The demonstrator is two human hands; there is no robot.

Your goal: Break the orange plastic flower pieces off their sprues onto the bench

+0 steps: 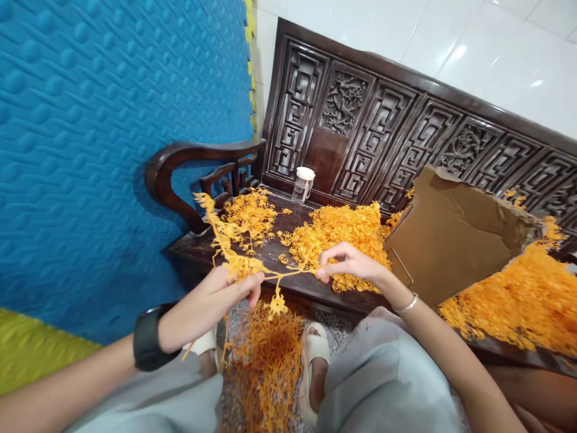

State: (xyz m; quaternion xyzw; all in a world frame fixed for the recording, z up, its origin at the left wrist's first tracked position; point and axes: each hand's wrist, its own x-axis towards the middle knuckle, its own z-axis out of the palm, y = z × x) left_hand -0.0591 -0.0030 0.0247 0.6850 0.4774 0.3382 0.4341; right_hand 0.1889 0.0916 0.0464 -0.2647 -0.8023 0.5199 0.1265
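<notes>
I can read no text, label, brand, number or sign from my end: not on the cup (303,187) near the bench's (329,155) back edge, the cardboard (464,234) toward its right end, or the black wristband (145,341).

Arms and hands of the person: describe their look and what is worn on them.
The left arm wears a wide, smooth black band near the wrist; the right arm wears a thin, silvery bracelet. No sleeve shows on either forearm, and both the left hand and the right hand are without gloves.
</notes>
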